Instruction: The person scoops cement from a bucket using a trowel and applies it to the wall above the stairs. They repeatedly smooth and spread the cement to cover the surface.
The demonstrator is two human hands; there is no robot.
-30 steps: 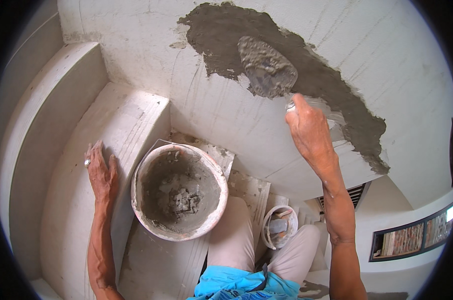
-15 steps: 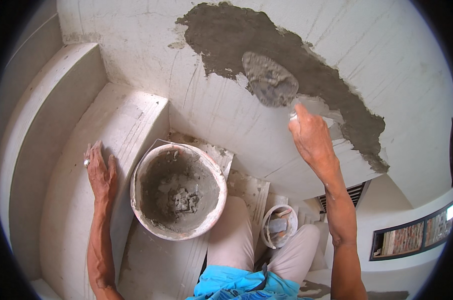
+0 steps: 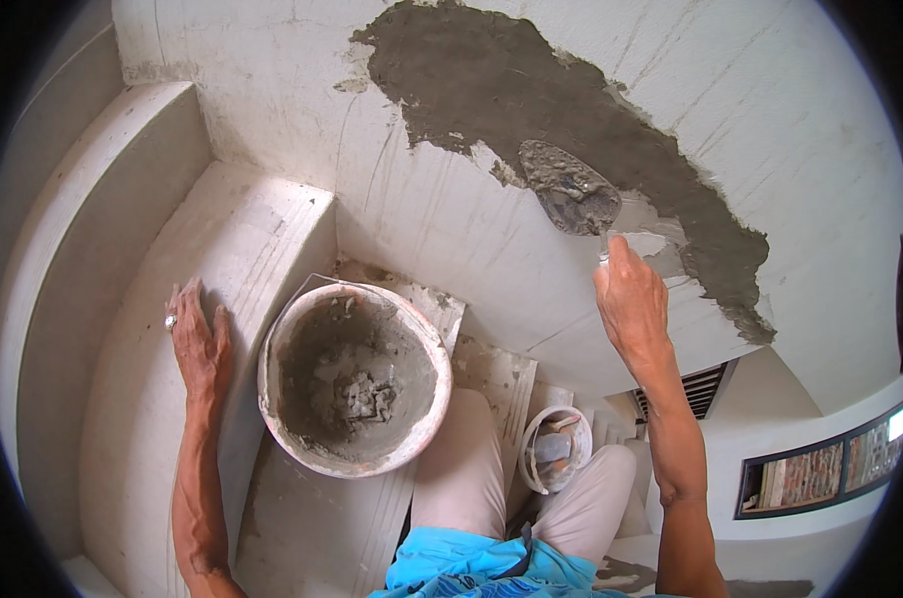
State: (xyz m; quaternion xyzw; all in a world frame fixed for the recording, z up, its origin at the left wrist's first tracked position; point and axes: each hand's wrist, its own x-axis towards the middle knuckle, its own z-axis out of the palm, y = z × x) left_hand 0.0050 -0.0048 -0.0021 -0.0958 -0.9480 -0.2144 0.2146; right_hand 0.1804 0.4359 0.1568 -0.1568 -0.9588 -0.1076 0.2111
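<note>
My right hand (image 3: 633, 299) is closed round the handle of a trowel (image 3: 569, 187). Grey mortar lies on the trowel's blade, which is held in front of the wall (image 3: 451, 224) at the lower edge of a long patch of wet mortar (image 3: 511, 85). Whether the blade touches the wall I cannot tell. My left hand (image 3: 201, 339), with a ring on one finger, rests flat on a pale stair step (image 3: 177, 254), its fingers stretched out. Between my arms stands a large bucket (image 3: 439, 394) with a mortar-smeared rim and some mortar (image 3: 362, 396) at its bottom.
A smaller white bucket (image 3: 527, 468) with tools in it stands beside my knee, lower on the stairs. A higher step (image 3: 103, 214) rises at the left. At the lower right are a dark-slatted opening (image 3: 698, 391) and a long dark-framed window (image 3: 840, 466).
My right hand has moved a little to the right and down with the loaded trowel. The left hand stays on the step.
</note>
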